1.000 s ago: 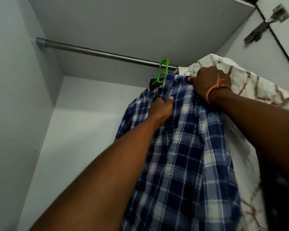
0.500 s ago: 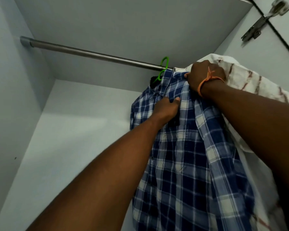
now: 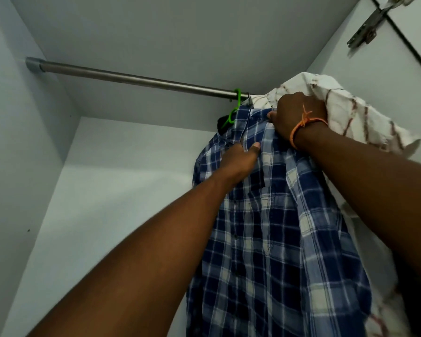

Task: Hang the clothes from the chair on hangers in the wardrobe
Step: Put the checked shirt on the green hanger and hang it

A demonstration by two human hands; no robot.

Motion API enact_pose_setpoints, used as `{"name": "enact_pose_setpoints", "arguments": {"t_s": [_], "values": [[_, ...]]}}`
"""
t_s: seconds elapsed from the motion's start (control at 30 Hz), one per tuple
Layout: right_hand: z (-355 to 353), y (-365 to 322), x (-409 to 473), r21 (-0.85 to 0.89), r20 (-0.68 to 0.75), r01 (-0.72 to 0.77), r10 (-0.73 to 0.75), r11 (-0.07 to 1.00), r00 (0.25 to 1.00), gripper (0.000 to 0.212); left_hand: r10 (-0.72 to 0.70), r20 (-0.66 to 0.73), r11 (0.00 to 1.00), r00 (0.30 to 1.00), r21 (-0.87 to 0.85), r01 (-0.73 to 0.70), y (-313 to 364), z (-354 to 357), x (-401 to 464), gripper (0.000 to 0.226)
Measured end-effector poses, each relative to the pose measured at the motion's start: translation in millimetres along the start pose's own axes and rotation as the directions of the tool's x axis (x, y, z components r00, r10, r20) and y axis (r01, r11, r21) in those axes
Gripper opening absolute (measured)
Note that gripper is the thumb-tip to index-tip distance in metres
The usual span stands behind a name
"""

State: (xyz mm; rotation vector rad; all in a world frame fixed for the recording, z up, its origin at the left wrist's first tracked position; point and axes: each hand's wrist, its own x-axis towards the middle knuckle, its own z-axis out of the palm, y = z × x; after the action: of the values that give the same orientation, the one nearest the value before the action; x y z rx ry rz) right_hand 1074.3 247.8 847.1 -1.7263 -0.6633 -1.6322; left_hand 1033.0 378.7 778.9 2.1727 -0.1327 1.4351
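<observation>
A blue plaid shirt [image 3: 277,227] hangs on a green hanger [image 3: 235,105] hooked over the metal rail [image 3: 131,80] inside the wardrobe. My left hand [image 3: 238,161] grips the shirt's front placket just below the collar, thumb on top of the cloth. My right hand [image 3: 294,115], with an orange thread at the wrist, holds the shirt at the collar and right shoulder. Its fingers are hidden behind the cloth.
A white shirt with reddish lines [image 3: 345,117] hangs right behind the plaid one, against the wardrobe's right wall. A door hinge [image 3: 367,30] sits at the upper right. The rail to the left of the hanger is bare, with the white back wall [image 3: 107,178] behind.
The view has shifted a little. My left hand slid slightly up the placket; my right hand stays at the collar. The shirt hangs straighter on the rail.
</observation>
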Motion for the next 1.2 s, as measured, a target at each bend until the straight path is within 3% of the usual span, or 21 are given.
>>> {"name": "enact_pose_setpoints", "arguments": {"t_s": [0.13, 0.3, 0.4, 0.57, 0.63, 0.73, 0.83, 0.97, 1.07, 1.2], "values": [[-11, 2, -30, -0.057, -0.066, -0.04, 0.036, 0.998, 0.997, 0.042, 0.008, 0.013, 0.999, 1.0, -0.041, -0.008, 2, 4, -22, 0.051], [-23, -2, -97, 0.019, -0.182, -0.05, 0.052, 0.999, 0.982, 0.06, 0.01, 0.001, 0.989, 1.0, -0.145, -0.01, -1, 11, -59, 0.057], [-18, -13, -151, -0.089, -0.266, -0.05, 0.025, 0.995, 0.964, 0.069, 0.008, -0.014, 0.982, 1.0, -0.19, -0.01, -14, 14, -90, 0.055], [2, -40, -236, -0.149, -0.265, 0.059, -0.097, 0.987, 0.959, 0.049, -0.059, -0.079, 0.968, 0.995, -0.246, 0.038, -49, 6, -152, 0.045], [13, -50, -267, -0.103, -0.209, 0.09, -0.11, 0.991, 0.972, 0.049, -0.145, -0.111, 0.957, 0.983, -0.267, 0.111, -71, 1, -183, 0.03], [28, -61, -311, -0.021, -0.053, 0.073, -0.074, 0.997, 0.996, 0.051, -0.269, -0.145, 0.941, 0.952, -0.249, 0.228, -107, -6, -232, 0.033], [36, -74, -359, 0.093, 0.111, 0.018, -0.028, 0.995, 0.993, 0.047, -0.415, -0.166, 0.893, 0.895, -0.265, 0.365, -143, -11, -285, 0.021], [50, -87, -427, 0.23, 0.264, -0.098, 0.035, 0.968, 0.964, 0.04, -0.553, -0.173, 0.827, 0.815, -0.232, 0.512, -177, -16, -356, 0.031], [60, -102, -493, 0.333, 0.463, -0.262, 0.085, 0.906, 0.882, 0.032, -0.651, -0.159, 0.759, 0.742, -0.141, 0.636, -200, -23, -420, 0.033], [62, -123, -606, 0.359, 0.774, -0.456, 0.014, 0.815, 0.634, 0.025, -0.773, -0.121, 0.62, 0.622, 0.063, 0.782, -231, -29, -531, 0.029]]}}
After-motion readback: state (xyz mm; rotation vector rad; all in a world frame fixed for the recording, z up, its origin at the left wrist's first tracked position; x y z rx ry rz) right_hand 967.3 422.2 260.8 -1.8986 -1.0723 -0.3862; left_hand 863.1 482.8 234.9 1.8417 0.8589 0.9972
